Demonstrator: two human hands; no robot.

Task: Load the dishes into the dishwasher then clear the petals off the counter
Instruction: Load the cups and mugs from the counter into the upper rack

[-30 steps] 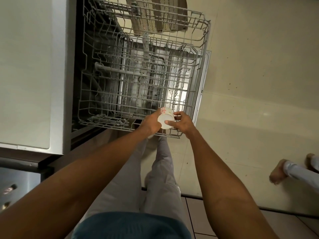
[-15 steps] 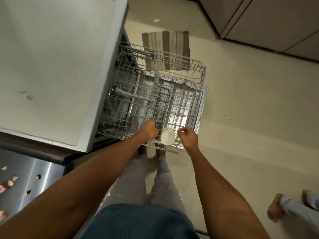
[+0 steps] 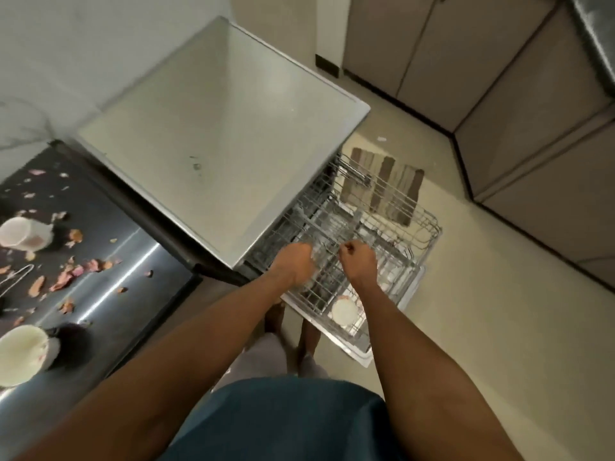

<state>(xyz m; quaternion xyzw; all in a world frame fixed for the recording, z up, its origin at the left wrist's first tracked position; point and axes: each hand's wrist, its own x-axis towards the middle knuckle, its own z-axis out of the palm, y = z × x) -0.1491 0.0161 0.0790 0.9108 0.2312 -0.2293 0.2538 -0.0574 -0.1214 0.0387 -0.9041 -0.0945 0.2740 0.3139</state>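
Over the pulled-out dishwasher rack (image 3: 392, 241), your left hand (image 3: 294, 266) and right hand (image 3: 357, 261) hover with fingers curled, whether on its wires you cannot tell, while a white cup (image 3: 344, 311), red print unreadable, sits at its near edge and petals (image 3: 71, 272) litter the counter (image 3: 109, 257).

Sat in the near corner of the dishwasher rack (image 3: 422, 234): one cup (image 3: 344, 311). Lay scattered on the counter (image 3: 133, 261) left of it, around probably two bowls (image 3: 20, 354): petals (image 3: 66, 274).
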